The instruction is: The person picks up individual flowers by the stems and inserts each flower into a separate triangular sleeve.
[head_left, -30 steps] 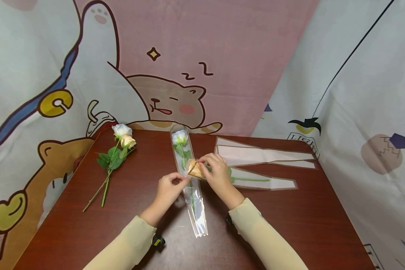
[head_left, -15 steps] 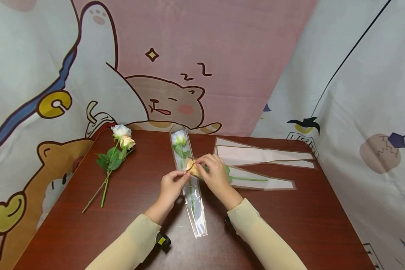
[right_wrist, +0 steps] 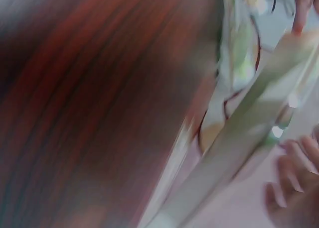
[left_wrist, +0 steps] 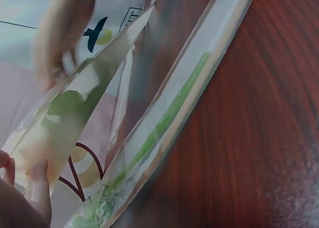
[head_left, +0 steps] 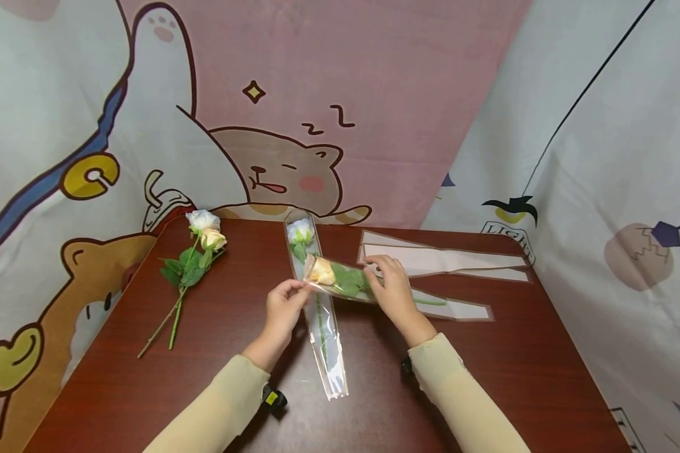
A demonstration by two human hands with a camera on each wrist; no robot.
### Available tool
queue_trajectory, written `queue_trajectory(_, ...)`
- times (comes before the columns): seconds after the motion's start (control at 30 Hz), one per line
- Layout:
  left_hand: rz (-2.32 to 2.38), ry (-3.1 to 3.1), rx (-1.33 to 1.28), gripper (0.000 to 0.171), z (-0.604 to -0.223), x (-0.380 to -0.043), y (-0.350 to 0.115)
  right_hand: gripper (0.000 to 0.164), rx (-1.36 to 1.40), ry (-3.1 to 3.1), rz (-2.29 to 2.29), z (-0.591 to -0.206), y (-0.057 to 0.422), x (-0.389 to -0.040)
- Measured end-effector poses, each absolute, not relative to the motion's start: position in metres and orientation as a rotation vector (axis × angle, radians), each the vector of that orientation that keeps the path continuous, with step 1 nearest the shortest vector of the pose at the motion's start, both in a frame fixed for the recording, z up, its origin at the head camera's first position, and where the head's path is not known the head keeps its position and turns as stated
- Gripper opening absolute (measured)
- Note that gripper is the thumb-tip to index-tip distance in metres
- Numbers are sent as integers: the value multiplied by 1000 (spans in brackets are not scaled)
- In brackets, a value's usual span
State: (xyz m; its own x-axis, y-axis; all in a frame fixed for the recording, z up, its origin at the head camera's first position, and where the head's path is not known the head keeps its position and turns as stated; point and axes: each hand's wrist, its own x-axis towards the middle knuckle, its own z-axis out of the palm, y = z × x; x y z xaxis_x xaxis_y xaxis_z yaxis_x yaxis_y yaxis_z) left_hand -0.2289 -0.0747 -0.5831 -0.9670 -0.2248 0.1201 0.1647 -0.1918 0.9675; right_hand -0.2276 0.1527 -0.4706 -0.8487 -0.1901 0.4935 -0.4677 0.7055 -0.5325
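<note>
A peach-yellow rose point(head_left: 322, 271) with green leaves lies inside a clear flower sleeve point(head_left: 348, 290), its stem pointing right. My left hand point(head_left: 282, 311) pinches the sleeve's mouth corner beside the bloom. Over the leaves, my right hand point(head_left: 395, 290) hovers with loosely bent fingers along the sleeve's far edge; in the right wrist view this hand point(right_wrist: 296, 180) is blurred and stands apart from the plastic. Beneath the held sleeve, a second sleeved rose, pale blue-white point(head_left: 301, 231), lies lengthwise on the table. Its green stem point(left_wrist: 164, 123) shows through the plastic in the left wrist view.
Two loose roses, one white point(head_left: 203, 220) and one cream point(head_left: 213, 239), lie crossed on the left of the brown table point(head_left: 119, 396). Several flat white-lined sleeves point(head_left: 442, 260) lie at the back right. A printed cloth point(head_left: 374, 75) hangs behind the table.
My right hand has let go of the sleeve's mouth and moved right along it, uncovering the bloom and leaves. My left hand keeps its pinch, having shifted slightly right.
</note>
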Motion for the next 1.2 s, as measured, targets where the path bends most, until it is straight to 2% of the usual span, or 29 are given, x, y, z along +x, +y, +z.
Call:
queue_trajectory(0.13,-2311,-1730,47,32,-578,-231,-76,31,364,-2775,874,-484,186,-233)
queue_trajectory(0.27,-2346,-1682,21,28,-580,-235,-78,30,403,-2922,850,-496,208,-233)
queue_trajectory(0.47,-2366,-1636,55,20,-581,-242,-83,20,459,-2903,997,-500,214,-229)
queue_trajectory(0.57,-2365,-1610,-14,18,-578,-246,-88,11,439,-2853,1068,-500,212,-226)
queue_trajectory(0.7,-2401,-1541,-75,18,-530,-233,-88,5,408,-2770,1152,-500,206,-222)
queue_trajectory(0.8,-2415,-1512,-11,19,-479,-217,-83,5,398,-2673,1212,-499,198,-220)
queue_trajectory(0.9,-2422,-1516,19,18,-450,-211,-78,7,377,-2531,1300,-497,186,-218)
queue_trajectory(1.03,-2456,-1540,-63,21,-440,-208,-71,9,337,-2328,1460,-492,170,-216)
queue_trajectory(1.2,-2412,-1669,-164,22,-447,-204,-57,9,335,-2106,1675,-473,149,-211)
